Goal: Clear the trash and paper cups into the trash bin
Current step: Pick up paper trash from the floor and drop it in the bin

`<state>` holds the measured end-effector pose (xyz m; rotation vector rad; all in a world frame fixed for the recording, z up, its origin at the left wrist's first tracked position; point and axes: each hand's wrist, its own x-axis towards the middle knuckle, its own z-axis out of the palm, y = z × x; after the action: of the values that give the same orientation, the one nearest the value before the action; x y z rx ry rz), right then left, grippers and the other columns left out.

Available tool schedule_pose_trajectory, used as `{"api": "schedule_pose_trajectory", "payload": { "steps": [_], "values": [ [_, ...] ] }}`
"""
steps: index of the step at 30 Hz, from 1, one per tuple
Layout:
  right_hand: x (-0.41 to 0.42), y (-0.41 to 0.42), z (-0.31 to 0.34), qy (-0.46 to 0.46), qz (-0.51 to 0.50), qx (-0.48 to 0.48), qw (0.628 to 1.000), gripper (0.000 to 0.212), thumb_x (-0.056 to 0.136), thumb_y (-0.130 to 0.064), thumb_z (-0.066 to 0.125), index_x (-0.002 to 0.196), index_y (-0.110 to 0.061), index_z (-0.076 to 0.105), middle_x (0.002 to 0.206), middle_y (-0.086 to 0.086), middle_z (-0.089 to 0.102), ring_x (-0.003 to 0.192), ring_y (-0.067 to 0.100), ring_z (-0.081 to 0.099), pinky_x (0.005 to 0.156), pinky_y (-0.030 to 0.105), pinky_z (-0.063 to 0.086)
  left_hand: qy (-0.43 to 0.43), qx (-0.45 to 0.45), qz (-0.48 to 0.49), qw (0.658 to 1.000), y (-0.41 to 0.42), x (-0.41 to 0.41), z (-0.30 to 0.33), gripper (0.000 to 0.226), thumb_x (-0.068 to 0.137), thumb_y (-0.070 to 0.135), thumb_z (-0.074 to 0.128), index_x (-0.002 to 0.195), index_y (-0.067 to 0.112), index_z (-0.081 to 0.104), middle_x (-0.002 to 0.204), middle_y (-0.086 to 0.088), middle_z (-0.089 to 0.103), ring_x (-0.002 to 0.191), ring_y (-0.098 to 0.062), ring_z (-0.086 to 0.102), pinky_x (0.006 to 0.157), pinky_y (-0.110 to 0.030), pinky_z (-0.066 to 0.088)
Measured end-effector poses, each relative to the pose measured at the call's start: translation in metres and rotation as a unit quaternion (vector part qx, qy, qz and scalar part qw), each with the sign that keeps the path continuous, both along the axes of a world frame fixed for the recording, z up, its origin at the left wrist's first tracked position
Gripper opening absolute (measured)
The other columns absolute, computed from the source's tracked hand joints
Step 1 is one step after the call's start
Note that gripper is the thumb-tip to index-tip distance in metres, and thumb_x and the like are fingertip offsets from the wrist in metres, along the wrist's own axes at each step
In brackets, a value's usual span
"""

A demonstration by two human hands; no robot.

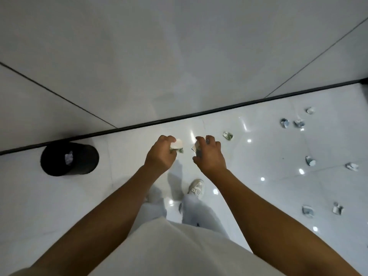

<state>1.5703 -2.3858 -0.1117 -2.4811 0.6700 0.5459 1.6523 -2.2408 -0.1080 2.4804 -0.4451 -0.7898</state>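
At the far left a black trash bin (69, 158) stands on the glossy white tiled floor (258, 156), touching the dark strip (179, 116) at the foot of the grey wall (159, 56); one crumpled white piece (69, 157) lies inside it.

Right of the bin, the left hand (159, 154) is held out in front of the body, arm nearly straight, back of the hand up, fingers curled around a crumpled paper wad (177, 146), white with a green-printed edge, which sticks out toward the right.

Just beside it but apart, the right hand (209, 156) is stretched out the same way, fingers and thumb curled around a second crumpled wad (196, 149), mostly hidden in the palm. Both hands hang above the floor, near the wall.

Below them show pale trousers (199, 212) and one light sneaker (196, 189).

Farther right, nine crumpled scraps lie scattered on the floor: one (228, 135) near the right hand, three (298, 123) up by the wall, two (310, 161) at mid height, and two (307, 211) lower down, with one more (351, 166) near the right edge.
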Motion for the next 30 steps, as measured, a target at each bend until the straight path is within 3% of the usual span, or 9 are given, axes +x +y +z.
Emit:
{"api": "schedule_pose_trajectory", "payload": {
  "steps": [8, 16, 22, 30],
  "values": [
    [0.052, 0.186, 0.008, -0.024, 0.139, -0.002, 0.990, 0.060, 0.088, -0.018, 0.063, 0.141, -0.021, 0.036, 0.140, 0.008, 0.034, 0.122, 0.027, 0.036, 0.083, 0.034, 0.049, -0.010, -0.012, 0.157, 0.987, 0.206, 0.003, 0.010, 0.036, 0.090, 0.008, 0.059, 0.125, 0.011, 0.055, 0.127, -0.009, 0.052, 0.111, -0.025, 0.056, 0.092, -0.020, 0.039],
    [0.084, 0.387, 0.000, -0.026, 0.255, 0.031, 0.966, 0.063, 0.086, -0.019, 0.065, 0.141, -0.024, 0.036, 0.143, 0.007, 0.032, 0.125, 0.028, 0.035, 0.089, 0.035, 0.047, -0.019, 0.006, 0.283, 0.959, 0.415, -0.002, 0.009, 0.035, 0.087, 0.007, 0.060, 0.122, 0.008, 0.056, 0.125, -0.013, 0.054, 0.111, -0.030, 0.055, 0.093, -0.034, 0.044],
    [0.106, 0.478, -0.002, -0.015, 0.325, 0.033, 0.945, 0.064, 0.086, -0.022, 0.066, 0.142, -0.024, 0.035, 0.145, 0.007, 0.032, 0.129, 0.030, 0.034, 0.095, 0.039, 0.046, -0.019, 0.013, 0.356, 0.934, 0.507, -0.002, 0.007, 0.035, 0.087, 0.008, 0.061, 0.122, 0.009, 0.056, 0.123, -0.014, 0.054, 0.111, -0.033, 0.056, 0.093, -0.038, 0.046],
    [0.166, 0.551, -0.017, 0.013, 0.391, 0.026, 0.920, 0.063, 0.089, -0.026, 0.063, 0.144, -0.018, 0.032, 0.143, 0.008, 0.036, 0.129, 0.028, 0.036, 0.102, 0.032, 0.038, -0.004, 0.002, 0.415, 0.910, 0.580, 0.039, -0.003, 0.035, 0.087, 0.010, 0.061, 0.122, 0.010, 0.056, 0.120, -0.013, 0.055, 0.107, -0.030, 0.057, 0.089, -0.035, 0.048]
  ]
}}
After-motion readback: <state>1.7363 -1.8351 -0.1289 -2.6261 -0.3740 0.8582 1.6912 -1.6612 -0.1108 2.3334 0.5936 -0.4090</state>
